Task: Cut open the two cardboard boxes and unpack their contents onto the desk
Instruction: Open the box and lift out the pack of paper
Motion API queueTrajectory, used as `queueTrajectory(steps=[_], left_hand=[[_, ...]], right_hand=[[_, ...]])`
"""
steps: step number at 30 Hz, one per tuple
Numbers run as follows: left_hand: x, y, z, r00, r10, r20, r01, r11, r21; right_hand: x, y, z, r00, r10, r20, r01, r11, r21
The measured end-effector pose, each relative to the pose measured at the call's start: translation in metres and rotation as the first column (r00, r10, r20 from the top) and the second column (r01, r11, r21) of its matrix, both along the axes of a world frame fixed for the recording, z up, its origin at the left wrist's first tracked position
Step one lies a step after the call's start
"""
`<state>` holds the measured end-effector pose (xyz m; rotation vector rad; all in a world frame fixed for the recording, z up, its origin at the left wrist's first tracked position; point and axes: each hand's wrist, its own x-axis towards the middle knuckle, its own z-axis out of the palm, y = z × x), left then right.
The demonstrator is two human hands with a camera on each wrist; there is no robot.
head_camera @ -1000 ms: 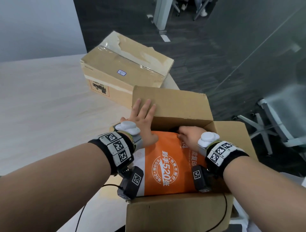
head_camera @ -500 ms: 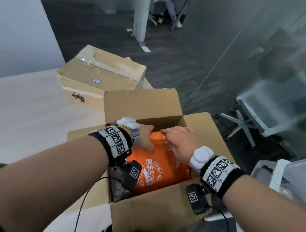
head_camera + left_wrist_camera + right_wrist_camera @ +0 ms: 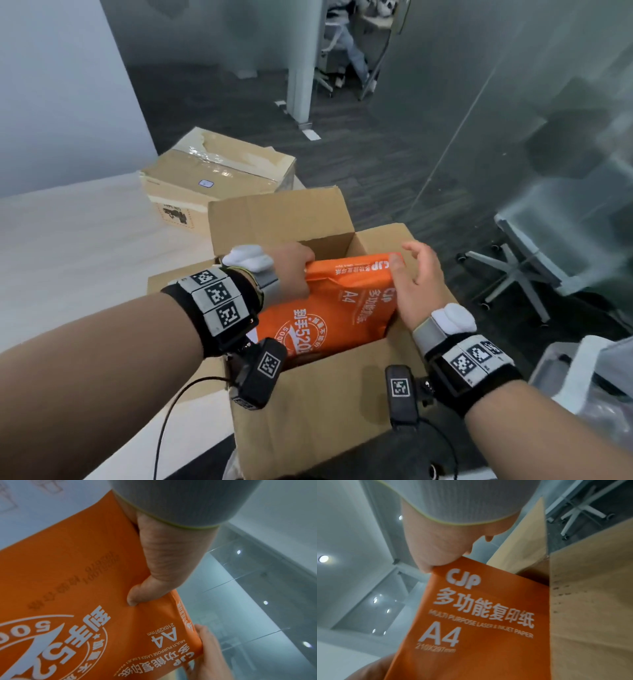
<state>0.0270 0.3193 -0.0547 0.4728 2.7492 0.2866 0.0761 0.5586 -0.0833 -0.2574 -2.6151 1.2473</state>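
Head view shows the orange paper ream [image 3: 339, 308] tilted up out of the open box [image 3: 308, 411]. The left hand [image 3: 291, 270] curls its fingers round the ream's far left corner. The right hand [image 3: 416, 284] pinches the far right corner, thumb on top. Lift evenly, then get fingers underneath, since the ream probably weighs a lot. The sealed box [image 3: 219, 171] waits beyond the fingers on the bench [image 3: 85, 246].

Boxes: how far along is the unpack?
Done: the near box is open, flaps up. In hand: the left hand grips the orange A4 paper ream at its raised far end; the right hand pinches its corner, its lower end inside the box. Left: set the ream on the desk, and open the far box, tape intact.
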Motion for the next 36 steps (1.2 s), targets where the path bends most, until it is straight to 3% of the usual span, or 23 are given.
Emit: queueTrajectory(steps=[4,8,11,14,17,19,22,24,27,31,36], left_hand=[[0.015,-0.005,0.038,0.988,0.099,-0.115,-0.089,0.992,0.087],[0.037,-0.020,0.079,0.951,0.242,-0.190,-0.207,0.960,0.187],[0.054,-0.036,0.109,0.903,0.414,-0.118,-0.328,0.839,0.434],[0.073,-0.063,0.124,0.824,0.566,-0.001,-0.425,0.621,0.659],[0.085,-0.091,0.121,0.760,0.613,0.215,-0.472,0.295,0.831],[0.090,-0.117,0.113,0.718,0.605,0.344,-0.482,0.075,0.873],[0.085,-0.160,0.093,0.618,0.608,0.499,-0.498,-0.189,0.846],[0.078,-0.196,0.072,0.536,0.619,0.574,-0.517,-0.296,0.803],[0.067,-0.265,0.032,0.376,0.609,0.699,-0.632,-0.383,0.674],[0.058,-0.338,-0.024,0.175,0.597,0.783,-0.748,-0.436,0.500],[0.052,-0.389,-0.083,0.045,0.570,0.820,-0.799,-0.473,0.372]], right_hand=[[0.005,0.003,0.007,0.995,-0.048,-0.084,0.024,0.964,-0.263],[0.005,-0.008,0.018,0.979,-0.074,-0.192,0.001,0.935,-0.355],[0.002,-0.017,0.023,0.977,-0.067,-0.205,-0.033,0.894,-0.448],[0.006,-0.042,0.035,0.977,0.024,-0.212,-0.146,0.798,-0.585],[0.005,-0.078,0.048,0.959,0.233,-0.162,-0.273,0.606,-0.747],[0.001,-0.115,0.052,0.922,0.382,-0.065,-0.257,0.477,-0.840],[-0.009,-0.164,0.054,0.867,0.497,-0.030,-0.254,0.390,-0.885],[-0.021,-0.193,0.051,0.835,0.550,-0.001,-0.258,0.390,-0.884],[-0.042,-0.257,0.040,0.778,0.618,0.114,-0.245,0.466,-0.850],[-0.066,-0.338,0.004,0.690,0.644,0.330,-0.201,0.609,-0.767],[-0.087,-0.404,-0.044,0.599,0.622,0.504,-0.180,0.718,-0.672]])
